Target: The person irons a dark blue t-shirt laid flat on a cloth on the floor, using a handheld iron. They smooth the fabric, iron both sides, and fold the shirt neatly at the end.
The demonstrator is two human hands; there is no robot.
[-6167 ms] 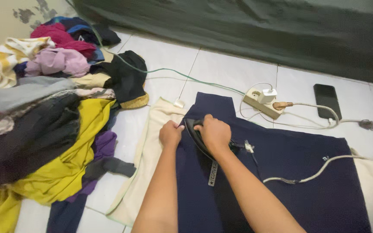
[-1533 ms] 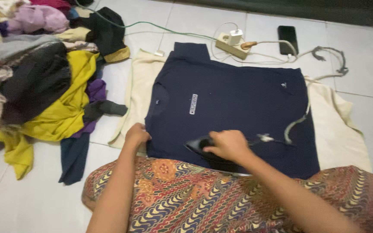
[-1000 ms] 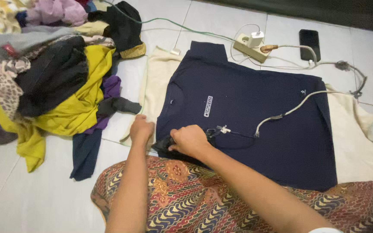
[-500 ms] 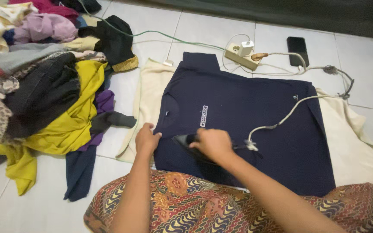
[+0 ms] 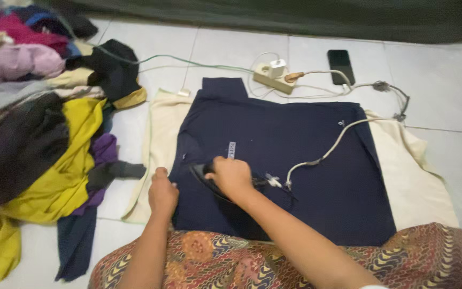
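A navy shirt [image 5: 290, 144] lies flat on a cream cloth [image 5: 407, 176] spread on the tiled floor. My right hand [image 5: 231, 176] grips the handle of a dark clothes iron [image 5: 201, 174] that rests on the shirt's near left part. My left hand [image 5: 162, 194] presses the shirt's left edge down, fingers curled. The iron's grey cord [image 5: 332, 147] runs across the shirt to the back right.
A heap of mixed clothes [image 5: 38, 134], yellow, black, purple and pink, lies on the left. A power strip [image 5: 274, 77] with plugs and a black phone [image 5: 340, 65] sit beyond the shirt. A dark green mattress edge [image 5: 295, 16] runs along the back. Patterned fabric [image 5: 274, 262] covers my lap.
The iron and my right hand have slid along the shirt's near edge and now sit at its left part. My left hand stays holding the left edge.
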